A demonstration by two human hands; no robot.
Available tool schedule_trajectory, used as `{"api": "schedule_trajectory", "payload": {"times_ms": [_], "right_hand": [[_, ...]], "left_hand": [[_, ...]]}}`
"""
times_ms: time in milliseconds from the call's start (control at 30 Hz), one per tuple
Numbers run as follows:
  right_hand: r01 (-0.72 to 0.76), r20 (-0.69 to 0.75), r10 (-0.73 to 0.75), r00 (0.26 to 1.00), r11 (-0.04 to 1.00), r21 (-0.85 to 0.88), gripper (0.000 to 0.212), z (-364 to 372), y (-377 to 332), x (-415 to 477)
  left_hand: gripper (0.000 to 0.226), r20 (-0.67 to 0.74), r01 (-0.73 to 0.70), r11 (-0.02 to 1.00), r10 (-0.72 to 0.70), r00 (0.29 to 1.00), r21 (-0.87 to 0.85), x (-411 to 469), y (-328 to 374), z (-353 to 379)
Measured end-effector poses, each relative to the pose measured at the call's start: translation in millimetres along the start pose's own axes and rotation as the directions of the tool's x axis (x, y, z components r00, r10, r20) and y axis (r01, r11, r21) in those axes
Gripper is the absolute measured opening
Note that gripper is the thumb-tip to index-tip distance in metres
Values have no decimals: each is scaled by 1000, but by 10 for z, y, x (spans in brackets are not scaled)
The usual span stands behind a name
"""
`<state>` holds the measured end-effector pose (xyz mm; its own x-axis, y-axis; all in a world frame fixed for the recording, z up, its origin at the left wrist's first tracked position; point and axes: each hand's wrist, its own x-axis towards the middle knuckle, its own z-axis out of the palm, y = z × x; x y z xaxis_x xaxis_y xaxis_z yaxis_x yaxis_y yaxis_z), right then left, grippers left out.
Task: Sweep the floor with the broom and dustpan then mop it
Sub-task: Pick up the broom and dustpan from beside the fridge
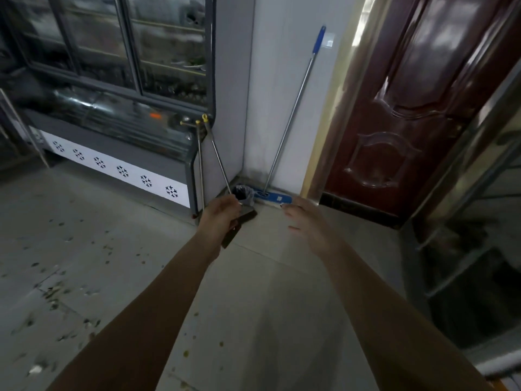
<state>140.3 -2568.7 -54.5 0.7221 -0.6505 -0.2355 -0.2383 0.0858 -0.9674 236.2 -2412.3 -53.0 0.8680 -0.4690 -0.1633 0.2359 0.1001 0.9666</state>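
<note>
My left hand (222, 214) grips a thin metal handle (217, 153) with a yellow tip, tilted back toward the cabinet; a dark flat head (229, 238), broom or dustpan, shows under the hand. A second metal handle (200, 165) stands upright beside it against the cabinet corner. My right hand (303, 218) is held out with its fingers straight, holding nothing, just short of the mop's blue flat head (272, 197). The mop's steel handle (290, 114) with a blue grip leans on the white wall. Crumbs and dirt (56, 292) are scattered over the grey tiled floor at the left.
A glass-fronted display cooler (112, 131) fills the left back. A small bin with a dark liner (244, 194) sits in the corner. A dark red door (408, 108) stands at the right, with a metal-framed glass unit (479, 249) along the right edge.
</note>
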Motion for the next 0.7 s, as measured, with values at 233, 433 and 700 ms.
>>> {"api": "schedule_trajectory", "payload": {"times_ms": [233,433,700], "right_hand": [[-17,52,21,998,997,-77,46,-70,-388,1257],[-41,154,46,987,999,-32,56,-127,-579,2774],[-37,296,81,952,988,-153,17,-71,-926,4559]], "left_hand": [[12,-72,1,999,1,997,34,1143,110,370],[15,-167,-18,1000,18,986,0,2323,92,740],[14,-363,16,997,-43,931,-76,3785,206,1179]]}}
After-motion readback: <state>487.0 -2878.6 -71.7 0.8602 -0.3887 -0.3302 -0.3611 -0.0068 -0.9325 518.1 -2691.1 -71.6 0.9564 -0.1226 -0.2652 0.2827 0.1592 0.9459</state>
